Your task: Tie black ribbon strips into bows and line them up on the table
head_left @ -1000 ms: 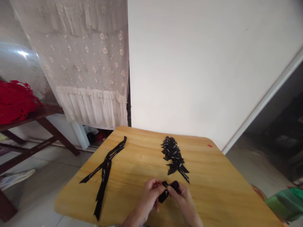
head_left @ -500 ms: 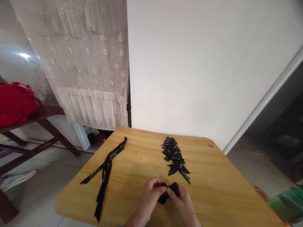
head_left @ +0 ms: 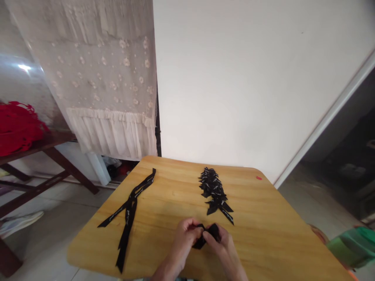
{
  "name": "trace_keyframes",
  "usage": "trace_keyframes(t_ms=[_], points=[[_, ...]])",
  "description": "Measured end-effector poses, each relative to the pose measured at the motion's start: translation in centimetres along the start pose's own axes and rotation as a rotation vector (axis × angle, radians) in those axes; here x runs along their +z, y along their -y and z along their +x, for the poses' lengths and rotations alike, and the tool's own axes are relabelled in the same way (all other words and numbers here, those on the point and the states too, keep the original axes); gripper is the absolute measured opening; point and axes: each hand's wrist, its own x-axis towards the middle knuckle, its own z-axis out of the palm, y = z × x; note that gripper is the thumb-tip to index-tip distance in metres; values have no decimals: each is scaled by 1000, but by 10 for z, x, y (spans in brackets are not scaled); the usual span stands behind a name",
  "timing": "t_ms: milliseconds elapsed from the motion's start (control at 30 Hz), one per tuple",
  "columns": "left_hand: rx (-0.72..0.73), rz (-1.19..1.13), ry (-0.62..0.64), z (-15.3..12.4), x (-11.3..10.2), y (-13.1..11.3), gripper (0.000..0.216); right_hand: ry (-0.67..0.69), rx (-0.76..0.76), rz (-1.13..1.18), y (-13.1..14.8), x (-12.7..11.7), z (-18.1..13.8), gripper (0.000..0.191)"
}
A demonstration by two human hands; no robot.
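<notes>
Black fabric ribbon (head_left: 200, 243), gathered into loops, head view: it was held between the two hands over the six-o'clock side of the yellow-brown wooden tabletop (head_left: 166, 203); whether it touched the wood could not be told. The left hand (head_left: 185, 238) pinched one side between thumb and fingers; the right hand (head_left: 224, 244) grasped the other, its thumb near the middle. With this ribbon as the dial's centre, a row of overlapping black ribbon bows with pale lettering (head_left: 211, 183) lay toward twelve to one o'clock. Long flat black strips with pale lettering (head_left: 126, 234) lay overlapping at nine to ten. A small flat red piece (head_left: 259, 178) lay at two. Beyond the table, a pale flowered lace curtain (head_left: 108, 78) hung at eleven, and a bright red heap (head_left: 17, 127) rested at ten.
</notes>
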Motion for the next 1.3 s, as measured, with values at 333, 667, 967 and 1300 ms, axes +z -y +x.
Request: trace_keyframes(t_ms=[333,667,967,1300], points=[[21,-37,69,15,1,17,23,-100,-26,-74,-21,0,5,24],[-13,-60,62,14,-2,22,21,-95,-11,-28,-19,3,3,27],[150,15,-112,6,-8,3,17,-6,20,43,-4,-6,-1,26],[-75,-209,110,-15,3,8,27,-86,0,54,-8,-1,-4,24]])
